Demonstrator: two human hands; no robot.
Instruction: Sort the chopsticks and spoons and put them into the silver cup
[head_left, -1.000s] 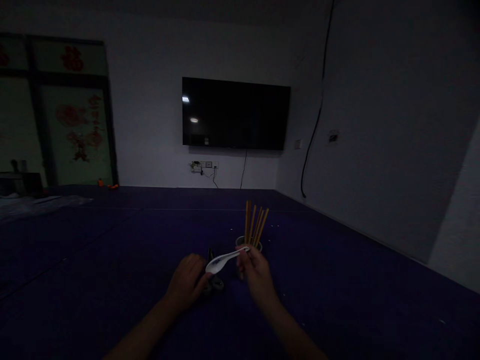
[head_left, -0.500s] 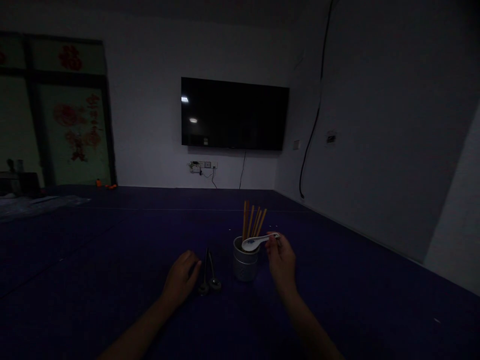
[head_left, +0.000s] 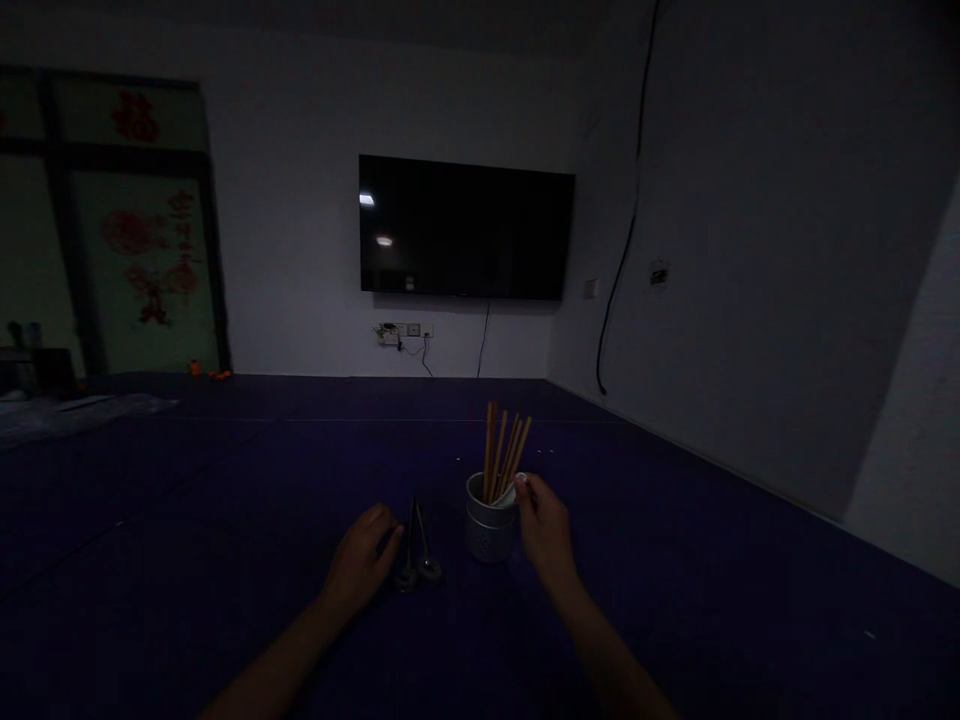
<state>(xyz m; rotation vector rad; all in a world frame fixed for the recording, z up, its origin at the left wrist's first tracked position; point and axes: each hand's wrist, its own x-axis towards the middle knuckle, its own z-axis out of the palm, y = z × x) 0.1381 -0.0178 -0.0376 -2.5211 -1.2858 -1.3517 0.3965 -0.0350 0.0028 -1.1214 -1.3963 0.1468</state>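
In the head view my right hand point(head_left: 546, 530) pinches the handle end of a white ceramic soup spoon point(head_left: 511, 492). The spoon slants down to the left, its bowl end at the mouth of a grey cylindrical utensil holder point(head_left: 489, 535). Several wooden chopsticks point(head_left: 501, 450) stand upright in the holder, fanned a little. To the left, my left hand point(head_left: 365, 550) lies on the purple surface, loosely curved with the thumb apart and nothing in it. Right beside its fingertips lie two metal spoons point(head_left: 417, 560), their handles pointing away and their bowls nearer me.
The purple surface point(head_left: 300, 470) reaches to the walls. A clear plastic sheet point(head_left: 97, 412) and dark items lie at the far left, and small orange objects point(head_left: 218, 375) near the door. A television point(head_left: 465, 230) hangs on the wall; a black cable point(head_left: 616, 290) runs down at right.
My right hand has moved left and slightly down, and the soup spoon has tilted from nearly level to bowl-down at the holder's mouth. My left hand has stayed in place.
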